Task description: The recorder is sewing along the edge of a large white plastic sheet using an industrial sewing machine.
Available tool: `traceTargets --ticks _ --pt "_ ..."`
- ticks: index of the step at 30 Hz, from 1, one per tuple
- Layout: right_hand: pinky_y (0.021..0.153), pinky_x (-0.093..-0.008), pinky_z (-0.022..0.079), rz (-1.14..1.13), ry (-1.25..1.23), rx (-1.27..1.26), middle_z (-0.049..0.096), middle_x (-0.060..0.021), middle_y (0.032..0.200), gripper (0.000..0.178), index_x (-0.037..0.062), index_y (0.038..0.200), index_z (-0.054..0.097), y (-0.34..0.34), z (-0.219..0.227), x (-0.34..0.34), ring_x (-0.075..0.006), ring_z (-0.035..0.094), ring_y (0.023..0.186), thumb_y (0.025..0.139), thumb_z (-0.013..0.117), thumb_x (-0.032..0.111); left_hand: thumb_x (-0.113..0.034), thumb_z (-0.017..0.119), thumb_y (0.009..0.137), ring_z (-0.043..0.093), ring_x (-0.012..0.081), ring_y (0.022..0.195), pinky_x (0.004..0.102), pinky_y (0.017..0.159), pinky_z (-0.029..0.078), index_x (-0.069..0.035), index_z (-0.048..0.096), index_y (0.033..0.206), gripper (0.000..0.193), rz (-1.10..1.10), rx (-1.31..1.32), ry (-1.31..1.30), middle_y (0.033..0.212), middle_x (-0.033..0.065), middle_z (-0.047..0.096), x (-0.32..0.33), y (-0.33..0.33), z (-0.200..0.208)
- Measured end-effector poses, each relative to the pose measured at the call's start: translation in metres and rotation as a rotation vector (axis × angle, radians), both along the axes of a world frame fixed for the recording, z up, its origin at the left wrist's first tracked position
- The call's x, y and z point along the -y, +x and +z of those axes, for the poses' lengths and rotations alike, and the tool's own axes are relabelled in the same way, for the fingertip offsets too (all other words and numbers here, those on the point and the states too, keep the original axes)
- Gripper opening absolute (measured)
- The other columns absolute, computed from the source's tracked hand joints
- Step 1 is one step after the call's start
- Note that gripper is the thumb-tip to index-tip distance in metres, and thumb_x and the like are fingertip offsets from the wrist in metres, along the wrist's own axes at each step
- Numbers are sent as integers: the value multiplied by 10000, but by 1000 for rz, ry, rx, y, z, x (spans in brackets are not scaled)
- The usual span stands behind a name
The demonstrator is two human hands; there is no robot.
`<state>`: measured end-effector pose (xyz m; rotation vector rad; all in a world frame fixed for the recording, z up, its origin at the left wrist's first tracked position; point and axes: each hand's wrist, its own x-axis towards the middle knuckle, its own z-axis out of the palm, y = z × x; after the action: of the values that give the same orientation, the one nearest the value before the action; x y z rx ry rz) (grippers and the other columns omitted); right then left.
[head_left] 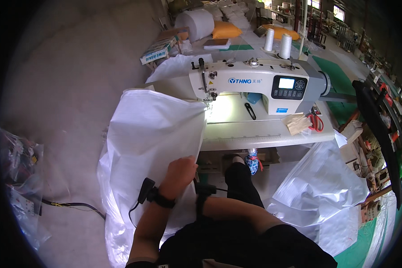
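A large white sheet (152, 129), thin and slightly shiny, hangs over the front left of the sewing machine (250, 80) and down into my lap. Its upper right corner lies at the lit needle area. My left hand (182, 175) is closed on the sheet's right edge, below the machine's table; the fingertips are turned away from view. My right forearm (236, 207) crosses from the right, and its wrist ends beside the same edge. The right hand itself is hidden behind the sheet and wristband, so I cannot see its fingers.
On the machine table are black thread snips (250, 111), red-handled scissors (316, 123) and a tan scrap (296, 123). Two white thread cones (285, 46) stand behind. Clear plastic sheeting (317, 187) hangs at right. A cable (71, 205) lies on the floor at left.
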<state>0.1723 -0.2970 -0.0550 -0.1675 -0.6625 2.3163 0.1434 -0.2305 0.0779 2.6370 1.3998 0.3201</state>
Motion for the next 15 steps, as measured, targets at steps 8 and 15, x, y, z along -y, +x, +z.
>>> traceTargets --ticks 8,15 --pt "854 -321 465 -214 -457 155 551 -69 1139 384 74 1250 447 65 16 47 -173 550 1028 966 406 329 -110 524 770 575 404 803 493 679 456 -28 515 840 108 130 217 -135 809 180 591 22 -20 -54" --pt "689 -279 506 -439 -38 820 585 -65 956 300 58 1180 485 84 11 53 -147 594 786 934 502 229 -121 520 782 568 416 793 501 673 447 -24 518 825 106 37 316 -88 828 185 591 33 -15 -75"
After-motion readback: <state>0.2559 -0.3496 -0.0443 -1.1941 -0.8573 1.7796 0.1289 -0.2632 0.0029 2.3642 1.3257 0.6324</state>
